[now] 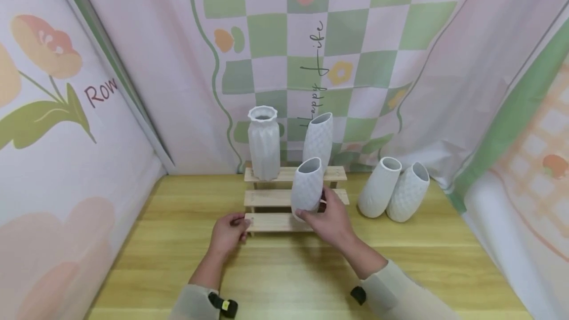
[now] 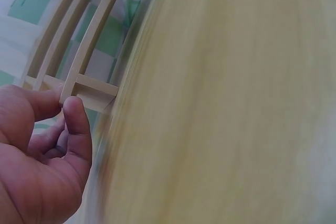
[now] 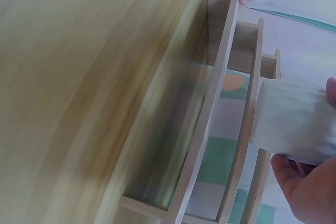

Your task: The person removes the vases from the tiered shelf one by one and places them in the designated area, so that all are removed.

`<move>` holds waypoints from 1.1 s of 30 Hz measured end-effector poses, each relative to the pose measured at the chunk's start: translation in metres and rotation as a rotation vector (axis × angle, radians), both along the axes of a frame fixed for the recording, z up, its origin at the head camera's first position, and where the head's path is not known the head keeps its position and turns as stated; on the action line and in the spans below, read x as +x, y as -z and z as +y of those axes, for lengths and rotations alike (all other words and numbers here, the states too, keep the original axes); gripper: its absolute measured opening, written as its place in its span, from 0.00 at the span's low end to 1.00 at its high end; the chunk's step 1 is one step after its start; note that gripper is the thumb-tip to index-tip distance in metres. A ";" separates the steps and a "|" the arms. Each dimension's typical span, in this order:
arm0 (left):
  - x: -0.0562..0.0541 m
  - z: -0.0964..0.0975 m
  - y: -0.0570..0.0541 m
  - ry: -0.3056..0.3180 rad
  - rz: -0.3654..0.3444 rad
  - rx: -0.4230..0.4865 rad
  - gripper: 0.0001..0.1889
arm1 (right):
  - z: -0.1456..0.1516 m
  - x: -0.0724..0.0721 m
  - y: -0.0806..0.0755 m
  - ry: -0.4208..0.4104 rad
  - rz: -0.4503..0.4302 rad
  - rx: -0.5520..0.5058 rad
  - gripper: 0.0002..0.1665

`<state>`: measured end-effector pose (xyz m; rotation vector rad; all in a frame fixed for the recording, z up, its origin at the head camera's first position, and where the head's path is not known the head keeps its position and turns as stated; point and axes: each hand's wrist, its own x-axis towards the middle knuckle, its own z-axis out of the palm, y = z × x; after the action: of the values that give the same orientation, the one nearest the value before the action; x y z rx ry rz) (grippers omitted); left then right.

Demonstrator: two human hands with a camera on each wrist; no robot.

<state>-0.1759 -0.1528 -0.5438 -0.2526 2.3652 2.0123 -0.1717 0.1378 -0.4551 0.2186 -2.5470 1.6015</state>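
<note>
A white vase (image 1: 307, 186) with a slanted rim and a dimpled surface is gripped low down by my right hand (image 1: 332, 223), thumb on its near side. In the head view it overlaps the lower steps of a three-step wooden stand (image 1: 271, 222); the right wrist view shows the vase's base (image 3: 273, 116) close to the slats. My left hand (image 2: 44, 161) pinches the left end of the lowest step between thumb and finger. On the top step stand a fluted white vase (image 1: 264, 149) at left and a slant-rimmed vase (image 1: 319, 137) at right, partly hidden behind the held one.
Two more white vases, a smooth-looking one (image 1: 379, 191) and a dimpled one (image 1: 409, 194), stand close together on the wooden table (image 1: 275, 280), right of the stand. Behind the table hangs a checked curtain (image 1: 306, 38); printed fabric (image 1: 58, 162) hangs along the left side.
</note>
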 end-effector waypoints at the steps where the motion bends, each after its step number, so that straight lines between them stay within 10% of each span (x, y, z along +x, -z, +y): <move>1: 0.000 0.000 0.000 0.000 0.000 0.001 0.21 | 0.001 0.001 0.001 0.001 -0.004 -0.001 0.48; 33: 0.000 0.002 -0.002 -0.011 -0.004 0.024 0.20 | 0.052 0.025 0.018 0.105 0.001 0.078 0.50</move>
<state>-0.1757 -0.1513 -0.5415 -0.2687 2.3410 2.0414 -0.1470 0.1900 -0.4734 0.0910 -2.5768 1.4664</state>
